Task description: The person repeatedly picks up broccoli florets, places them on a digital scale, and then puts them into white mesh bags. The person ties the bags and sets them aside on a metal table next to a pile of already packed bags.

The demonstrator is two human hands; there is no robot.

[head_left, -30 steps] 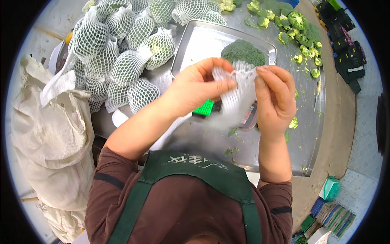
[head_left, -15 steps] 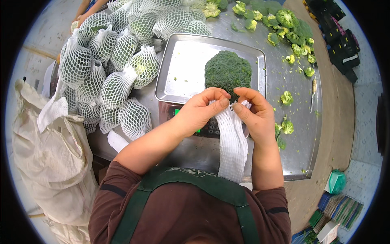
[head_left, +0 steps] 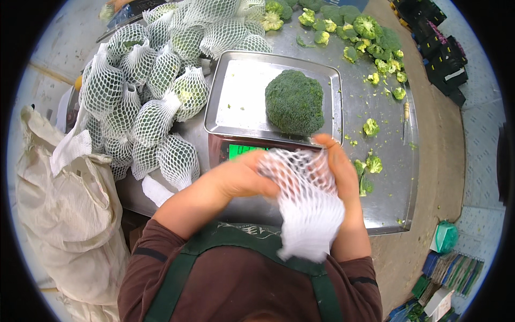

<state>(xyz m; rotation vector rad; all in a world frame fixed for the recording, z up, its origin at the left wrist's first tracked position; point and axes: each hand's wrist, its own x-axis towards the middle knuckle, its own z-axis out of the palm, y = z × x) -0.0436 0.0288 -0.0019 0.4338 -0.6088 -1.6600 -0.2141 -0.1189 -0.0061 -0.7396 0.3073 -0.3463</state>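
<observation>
A white foam net sleeve (head_left: pixel 311 209) is stretched wide at its top between my two hands, its closed-up lower part hanging toward my apron. My left hand (head_left: pixel 244 174) grips the sleeve's left edge, its fingers partly inside the mesh and blurred. On the other edge, my right hand (head_left: pixel 341 166) holds the sleeve with fingers raised and bent. Just beyond them a green broccoli head (head_left: pixel 295 102) lies, crown up, on the metal tray (head_left: pixel 236 115) of a weighing scale (head_left: pixel 219 147). The scale's green display is lit, and the sleeve and hands hide part of its front.
Many netted broccoli heads (head_left: pixel 156 122) are piled on the left of the metal table (head_left: pixel 389 209). Loose broccoli florets (head_left: pixel 370 127) and a knife (head_left: pixel 406 115) lie on the right. A cloth sack (head_left: pixel 70 214) stands at the left; black crates (head_left: pixel 445 64) are at far right.
The sleeve's mouth has been pulled open and both hands have drawn back from the broccoli toward my body. The scale's display now shows more. A person's arm at the upper left has moved away.
</observation>
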